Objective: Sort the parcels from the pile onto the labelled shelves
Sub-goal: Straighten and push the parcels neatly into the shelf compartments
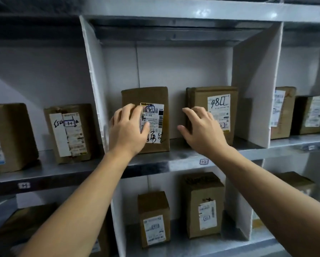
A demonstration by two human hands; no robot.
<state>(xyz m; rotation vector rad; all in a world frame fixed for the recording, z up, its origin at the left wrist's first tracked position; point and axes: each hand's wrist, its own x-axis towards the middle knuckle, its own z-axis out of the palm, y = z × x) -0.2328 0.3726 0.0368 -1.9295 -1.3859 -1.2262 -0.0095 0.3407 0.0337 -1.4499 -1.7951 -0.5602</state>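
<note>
Reaching into the middle compartment of the shelf (175, 152), the left hand (127, 130) lies with loose, spread fingers against the front of an upright cardboard parcel (155, 95) near the front edge, gripping nothing. Just right, the right hand (203, 130) touches the left front corner of a second parcel (198, 97) with a handwritten label, its fingers likewise unclenched.
</note>
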